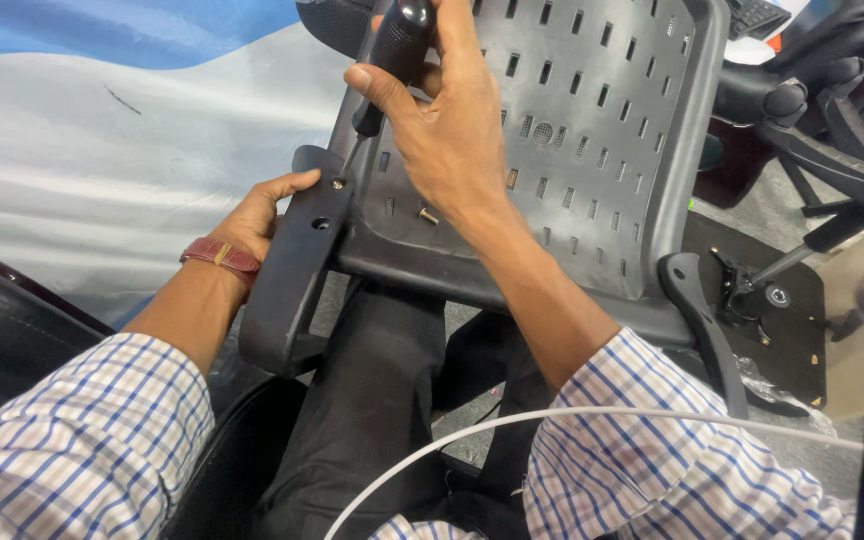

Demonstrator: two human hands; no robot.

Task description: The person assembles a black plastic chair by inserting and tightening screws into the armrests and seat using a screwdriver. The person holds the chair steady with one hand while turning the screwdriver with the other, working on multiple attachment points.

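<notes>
A dark grey plastic chair seat pan (602, 140) with many slots rests upside down on my lap. My right hand (447, 120) is shut on the black handle of a screwdriver (392, 55), whose tip meets a screw (338, 183) in a black armrest bracket (292, 270) at the seat's left edge. My left hand (257, 215), with a brown watch strap on the wrist, grips that bracket from the outside. A loose brass screw (429, 214) lies on the seat near my right wrist. A second bracket hole (321, 223) sits just below the screw.
Another black armrest (702, 330) lies by the seat's right edge. A black metal plate with a mechanism (772, 310) is on the floor to the right, beside a chair base (842, 130). A white cable (512, 425) crosses my lap. A blue and white sheet (102, 130) lies left.
</notes>
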